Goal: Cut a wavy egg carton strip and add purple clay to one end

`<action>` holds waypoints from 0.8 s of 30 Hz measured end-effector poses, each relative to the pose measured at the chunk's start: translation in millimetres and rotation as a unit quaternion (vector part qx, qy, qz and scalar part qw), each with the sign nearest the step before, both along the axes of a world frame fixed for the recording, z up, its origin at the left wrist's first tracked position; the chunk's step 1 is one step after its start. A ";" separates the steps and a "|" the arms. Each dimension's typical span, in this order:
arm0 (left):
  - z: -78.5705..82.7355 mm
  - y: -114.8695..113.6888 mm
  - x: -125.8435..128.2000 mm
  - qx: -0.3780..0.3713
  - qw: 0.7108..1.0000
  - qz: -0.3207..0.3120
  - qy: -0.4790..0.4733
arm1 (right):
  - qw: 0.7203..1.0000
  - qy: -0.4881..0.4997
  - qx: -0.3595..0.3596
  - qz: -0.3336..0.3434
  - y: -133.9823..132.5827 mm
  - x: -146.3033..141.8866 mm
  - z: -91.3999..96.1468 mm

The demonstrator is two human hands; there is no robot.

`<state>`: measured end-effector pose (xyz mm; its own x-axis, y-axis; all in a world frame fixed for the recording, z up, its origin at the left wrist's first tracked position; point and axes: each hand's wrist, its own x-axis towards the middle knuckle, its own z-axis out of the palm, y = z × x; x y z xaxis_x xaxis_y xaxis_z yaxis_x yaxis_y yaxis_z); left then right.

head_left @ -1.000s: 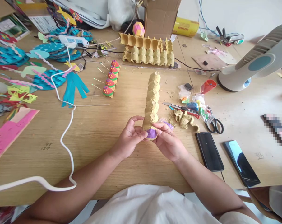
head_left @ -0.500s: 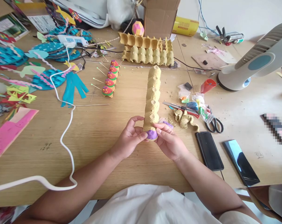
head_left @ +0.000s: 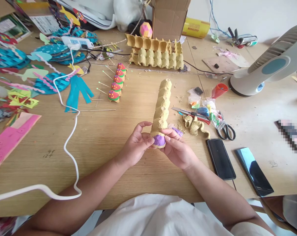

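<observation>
Between my hands is a long strip of egg carton (head_left: pixel 161 106), yellowish and bumpy, its far end pointing away from me. A patch of purple modelling clay (head_left: pixel 159 140) covers the front of its near cup. My left hand (head_left: pixel 136 144) grips the near end from the left, thumb at the clay's edge. On the other side my right hand (head_left: pixel 177 147) pinches the same end, thumb and forefinger by the clay. Behind the right fingers lies a small bag of purple clay (head_left: pixel 177 131). Carton scraps (head_left: pixel 194 124) are heaped beside it.
A painted red-and-green carton strip (head_left: pixel 117 83) with pins stands left of centre. More egg carton (head_left: pixel 160 58) lies at the back. On the right are a utility knife (head_left: pixel 191 113), scissors (head_left: pixel 226 131), two phones (head_left: pixel 221 159) and a white fan (head_left: pixel 263 62). A white cable (head_left: pixel 76 157) runs along the left.
The far end of the carton strip has dipped and swung slightly right, so more of the purple clay faces me. Both hands keep their hold and have barely moved.
</observation>
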<state>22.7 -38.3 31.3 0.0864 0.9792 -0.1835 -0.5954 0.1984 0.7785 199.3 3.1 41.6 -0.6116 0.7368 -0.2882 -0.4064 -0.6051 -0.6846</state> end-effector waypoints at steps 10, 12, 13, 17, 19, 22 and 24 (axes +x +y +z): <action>-7.1 -1.8 3.3 -0.026 0.999 -0.009 -0.019 | 0.999 0.011 -0.032 -0.022 0.9 -0.2 -3.6; -7.4 -2.4 4.1 -0.030 0.999 -0.004 -0.024 | 0.999 0.003 -0.034 -0.027 1.3 0.0 -4.6; -7.4 -2.6 4.4 -0.032 0.999 -0.001 -0.027 | 0.999 0.002 -0.034 -0.028 1.6 0.0 -4.8; -6.7 -2.4 3.7 -0.038 0.998 0.013 -0.048 | 0.999 0.011 -0.023 -0.019 2.2 -0.6 -2.6; -6.6 -1.8 3.0 -0.038 0.997 0.020 -0.057 | 1.000 0.017 -0.004 -0.011 1.8 -1.6 -1.2; -6.4 -1.2 2.6 -0.039 0.997 0.028 -0.065 | 1.000 0.018 0.020 -0.009 0.9 -3.7 -0.9; -5.8 -1.5 3.0 -0.041 0.996 0.030 -0.067 | 0.999 0.019 0.026 -0.008 0.7 -5.0 -1.8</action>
